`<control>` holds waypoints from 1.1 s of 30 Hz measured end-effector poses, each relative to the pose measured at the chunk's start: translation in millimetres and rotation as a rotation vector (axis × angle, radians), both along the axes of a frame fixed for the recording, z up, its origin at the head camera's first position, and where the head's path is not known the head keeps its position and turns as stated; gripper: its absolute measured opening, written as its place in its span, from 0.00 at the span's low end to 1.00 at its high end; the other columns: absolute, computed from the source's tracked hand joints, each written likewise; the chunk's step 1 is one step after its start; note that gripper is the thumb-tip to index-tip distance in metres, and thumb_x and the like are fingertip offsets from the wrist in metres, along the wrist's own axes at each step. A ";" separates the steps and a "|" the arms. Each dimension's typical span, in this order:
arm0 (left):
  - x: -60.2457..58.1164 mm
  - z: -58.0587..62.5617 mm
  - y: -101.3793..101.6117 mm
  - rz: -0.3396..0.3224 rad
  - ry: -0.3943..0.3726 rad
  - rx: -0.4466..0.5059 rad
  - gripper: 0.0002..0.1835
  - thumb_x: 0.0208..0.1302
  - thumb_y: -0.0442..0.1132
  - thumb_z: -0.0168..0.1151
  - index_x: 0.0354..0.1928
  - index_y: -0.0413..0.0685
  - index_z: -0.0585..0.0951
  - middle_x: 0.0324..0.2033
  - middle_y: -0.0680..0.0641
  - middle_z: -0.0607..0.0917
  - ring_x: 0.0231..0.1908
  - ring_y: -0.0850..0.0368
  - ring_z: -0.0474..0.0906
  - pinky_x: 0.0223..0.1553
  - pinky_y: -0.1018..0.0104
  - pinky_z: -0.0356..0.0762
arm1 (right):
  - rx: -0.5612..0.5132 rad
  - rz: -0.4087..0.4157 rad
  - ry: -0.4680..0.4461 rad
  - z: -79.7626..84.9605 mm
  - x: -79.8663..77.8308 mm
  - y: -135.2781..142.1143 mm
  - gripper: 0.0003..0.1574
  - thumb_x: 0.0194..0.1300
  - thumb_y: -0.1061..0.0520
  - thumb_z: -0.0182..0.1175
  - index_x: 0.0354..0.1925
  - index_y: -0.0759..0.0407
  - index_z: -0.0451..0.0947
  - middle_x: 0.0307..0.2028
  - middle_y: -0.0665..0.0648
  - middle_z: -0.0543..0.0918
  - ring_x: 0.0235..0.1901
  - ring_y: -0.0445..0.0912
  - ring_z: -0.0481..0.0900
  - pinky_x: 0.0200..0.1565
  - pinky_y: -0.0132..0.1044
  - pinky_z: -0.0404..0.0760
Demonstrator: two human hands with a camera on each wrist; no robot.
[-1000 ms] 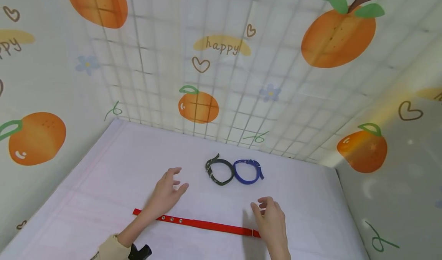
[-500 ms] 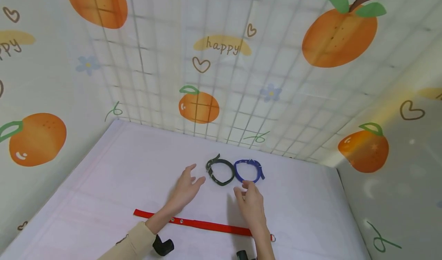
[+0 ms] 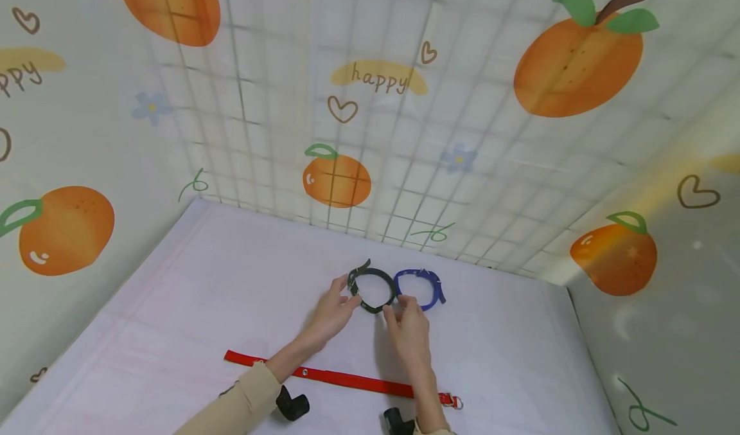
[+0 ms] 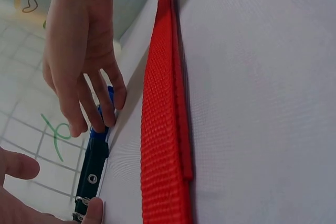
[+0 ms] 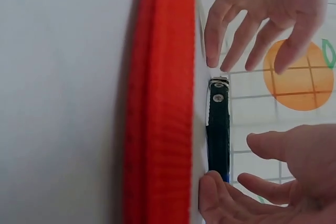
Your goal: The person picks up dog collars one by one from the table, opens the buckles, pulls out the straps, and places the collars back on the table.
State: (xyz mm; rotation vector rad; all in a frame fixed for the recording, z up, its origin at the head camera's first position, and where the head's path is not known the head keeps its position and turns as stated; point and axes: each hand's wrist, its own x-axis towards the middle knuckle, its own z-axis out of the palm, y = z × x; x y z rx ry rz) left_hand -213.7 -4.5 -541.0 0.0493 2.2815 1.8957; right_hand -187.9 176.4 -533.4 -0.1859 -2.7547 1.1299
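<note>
A dark green buckled collar (image 3: 354, 287) lies closed in a ring on the white table in the head view. My left hand (image 3: 334, 310) is at its left, buckle side, fingers spread and extended. At the ring's lower right is my right hand (image 3: 412, 338), its fingers loosely bent. The right wrist view has both hands around the green collar (image 5: 218, 145), with neither seen gripping it. A blue collar (image 3: 433, 277), also looped, sits against the green one's right side, partly behind my right fingers. Stretched out flat under both forearms is a red collar (image 3: 358, 381).
White cloth covers the table (image 3: 509, 345). Behind it stands a wall sheet (image 3: 277, 133) printed with oranges and grid lines, with side walls at left and right. Black wrist-worn devices (image 3: 293, 406) hang below the forearms, near the red collar.
Both hands have moved away from the red collar toward the green one. The left went right and forward; the right went left and forward. The collars have stayed in place.
</note>
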 end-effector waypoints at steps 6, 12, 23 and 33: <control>-3.1 -1.4 2.1 -0.018 -0.001 0.030 0.35 0.80 0.43 0.58 0.82 0.39 0.61 0.79 0.31 0.68 0.75 0.30 0.71 0.72 0.33 0.74 | 0.006 0.009 -0.012 0.0 -1.6 -5.1 0.29 0.77 0.53 0.66 0.66 0.69 0.74 0.57 0.69 0.86 0.44 0.55 0.89 0.43 0.45 0.89; -3.8 0.2 3.0 -0.010 -0.016 0.036 0.35 0.80 0.42 0.58 0.81 0.38 0.61 0.79 0.29 0.68 0.74 0.30 0.72 0.72 0.34 0.74 | -0.006 0.022 -0.045 -1.4 -2.9 -7.0 0.30 0.77 0.52 0.66 0.68 0.69 0.73 0.60 0.69 0.85 0.44 0.53 0.89 0.43 0.44 0.90; 0.7 4.3 2.9 0.021 -0.044 0.042 0.33 0.79 0.41 0.59 0.79 0.36 0.64 0.76 0.28 0.71 0.74 0.31 0.73 0.73 0.34 0.73 | -0.007 0.018 -0.040 -3.9 -2.5 -8.1 0.29 0.76 0.54 0.67 0.67 0.69 0.75 0.60 0.69 0.85 0.49 0.57 0.90 0.49 0.48 0.92; 3.7 11.7 3.1 0.070 -0.078 0.067 0.35 0.76 0.42 0.60 0.78 0.34 0.64 0.68 0.29 0.80 0.62 0.37 0.85 0.68 0.36 0.78 | 0.003 0.046 0.027 -1.2 2.2 -7.7 0.29 0.69 0.59 0.74 0.63 0.68 0.79 0.57 0.70 0.85 0.49 0.59 0.91 0.47 0.47 0.91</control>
